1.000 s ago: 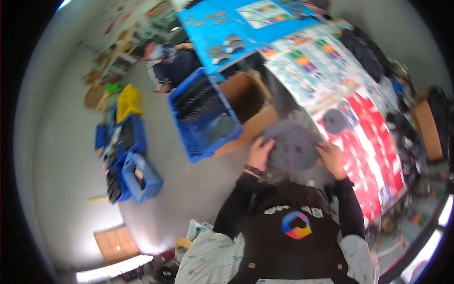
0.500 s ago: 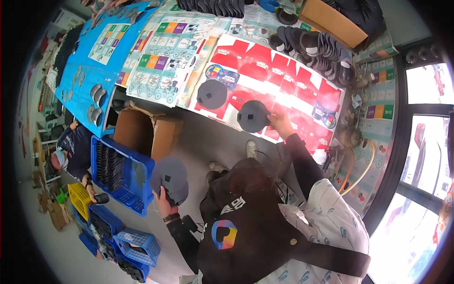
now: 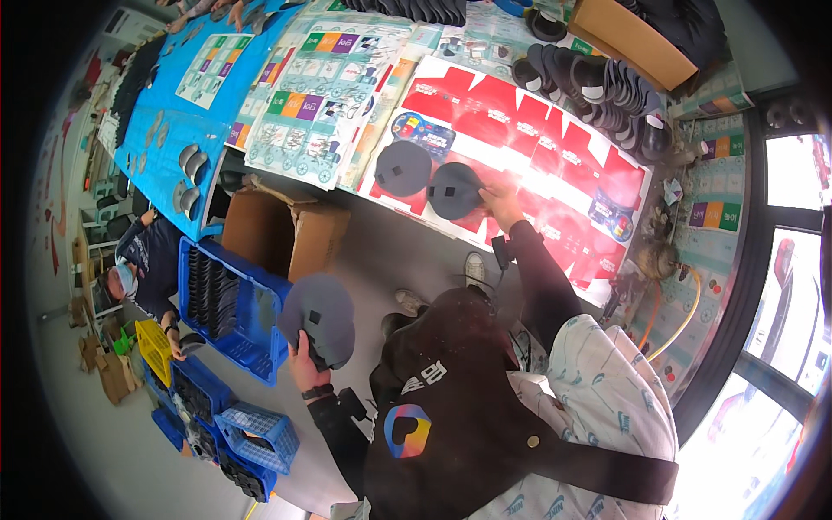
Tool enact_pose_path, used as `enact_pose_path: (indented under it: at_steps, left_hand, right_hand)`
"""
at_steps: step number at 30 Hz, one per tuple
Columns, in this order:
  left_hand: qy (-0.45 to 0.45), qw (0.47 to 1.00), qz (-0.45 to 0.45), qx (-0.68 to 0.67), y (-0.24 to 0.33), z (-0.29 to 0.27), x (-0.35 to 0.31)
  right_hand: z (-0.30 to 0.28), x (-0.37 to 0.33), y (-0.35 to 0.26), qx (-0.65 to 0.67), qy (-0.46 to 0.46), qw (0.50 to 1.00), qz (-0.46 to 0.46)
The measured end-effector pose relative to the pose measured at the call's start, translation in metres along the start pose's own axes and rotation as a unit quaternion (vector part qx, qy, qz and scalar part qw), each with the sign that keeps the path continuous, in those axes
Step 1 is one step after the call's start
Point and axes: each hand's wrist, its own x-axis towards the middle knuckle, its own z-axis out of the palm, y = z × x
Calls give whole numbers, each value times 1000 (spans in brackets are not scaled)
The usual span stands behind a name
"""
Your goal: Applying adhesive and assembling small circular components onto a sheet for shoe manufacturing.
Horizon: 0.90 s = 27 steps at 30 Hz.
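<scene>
My right hand, fingers pinched, grips the right edge of a dark grey rounded flat piece with a small dark square on it. This piece is at the near edge of a red and white printed sheet; whether it touches the sheet I cannot tell. Close on its left, a similar grey piece lies on the sheet. Lower left, away from the table, my left hand is closed around a stack of grey rounded pieces. Its fingers are partly hidden behind the stack.
Left of me stands a blue crate of dark curved parts, beside an open cardboard box. Another person works beyond it. Rows of dark curved parts and a carton occupy the table's far right.
My right hand has moved left and slightly away from me, bringing its grey piece closer to the one lying on the sheet. My left hand still holds the stack. The whole view has shifted a little.
</scene>
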Motion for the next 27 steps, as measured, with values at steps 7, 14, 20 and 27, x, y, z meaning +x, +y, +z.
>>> enact_pose_path:
  at_steps: [7, 14, 20, 27]
  left_hand:
    - [13, 1000, -8, 9, -6, -15, 3]
    - [58, 998, 15, -13, 9, -8, -20]
    - [69, 998, 5, -7, -15, -16, 3]
    - [43, 989, 85, -111, 14, -58, -46]
  right_hand:
    - [-2, 13, 4, -39, 3, 999, 3]
    - [-6, 57, 34, -285, 22, 949, -132]
    - [133, -94, -146, -251, -72, 902, -344]
    - [342, -349, -285, 21, -528, 463, -711]
